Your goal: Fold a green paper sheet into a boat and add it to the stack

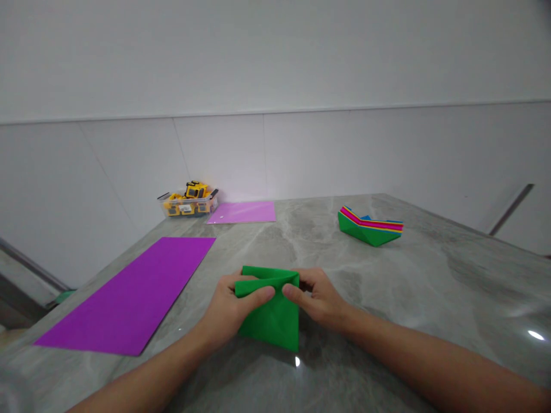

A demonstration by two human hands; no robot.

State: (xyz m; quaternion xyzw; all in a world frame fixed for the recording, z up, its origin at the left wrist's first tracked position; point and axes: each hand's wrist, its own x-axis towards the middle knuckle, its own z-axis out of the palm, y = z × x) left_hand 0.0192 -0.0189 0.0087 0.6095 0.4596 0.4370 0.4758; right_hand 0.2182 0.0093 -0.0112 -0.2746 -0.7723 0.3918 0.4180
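A folded sheet of green paper point(275, 321) is held between both hands, low and near the middle of the view. Its top edge gapes, showing separate layers. My left hand point(235, 304) grips the left side, thumb on the near face and fingers inside or behind the fold, partly hidden. On the right side, my right hand point(318, 295) pinches the upper corner, its thumb in front and its fingers mostly hidden behind the paper. The two thumbs lie close together on the near face.
A large purple sheet point(138, 292) lies at the left. Behind stand a clear plastic box point(187, 206) of yellow toy parts and a flat pink sheet point(247, 212) near the wall. Nested multicoloured paper boats point(372, 229) sit at the right on the grey marbled table point(413, 287).
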